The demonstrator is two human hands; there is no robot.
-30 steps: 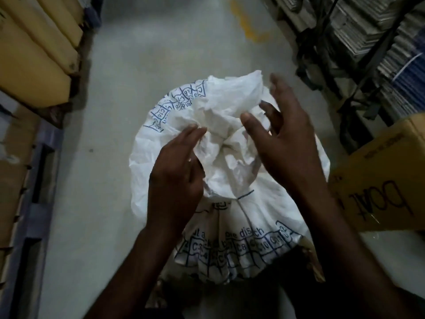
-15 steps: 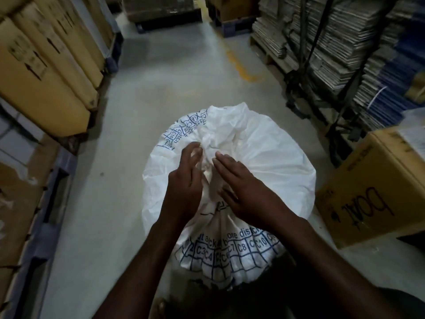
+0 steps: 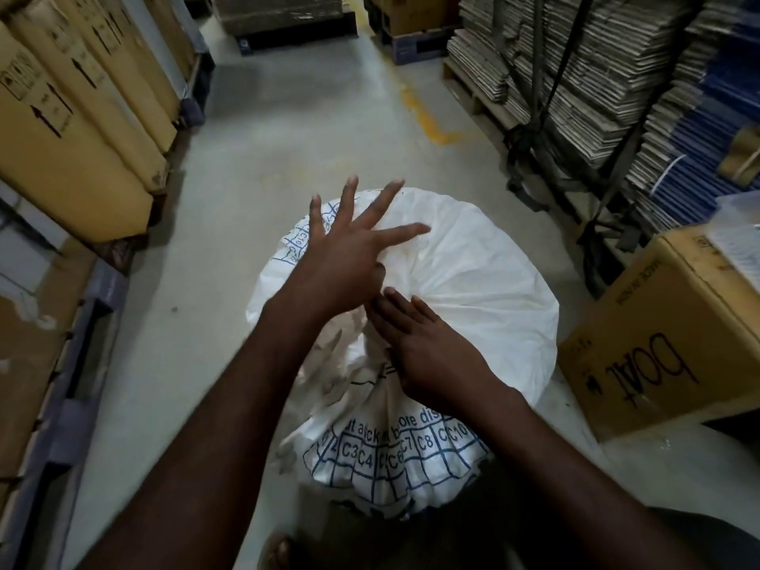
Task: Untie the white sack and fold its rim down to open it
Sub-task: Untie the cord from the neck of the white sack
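Note:
A full white sack point(image 3: 473, 281) with blue grid print stands on the floor in front of me, its top gathered into creases near the middle. My left hand point(image 3: 345, 257) hovers over the sack's far left part, fingers spread wide, holding nothing. My right hand point(image 3: 423, 347) lies flat on the near side of the gathered top, fingers together and pressing the fabric. The knot or tie itself is hidden under my hands.
A cardboard box point(image 3: 666, 335) marked "boat" stands close to the sack's right. Tall yellow-brown cartons point(image 3: 74, 150) line the left on pallets. Strapped stacks of flat cardboard point(image 3: 575, 63) fill the right. The grey concrete aisle point(image 3: 296, 133) runs ahead to more pallets.
My left hand has left the gathered top and swung up and away with its fingers spread. My right hand stayed low on the sack's near side. The crumpled loose top now lies flatter.

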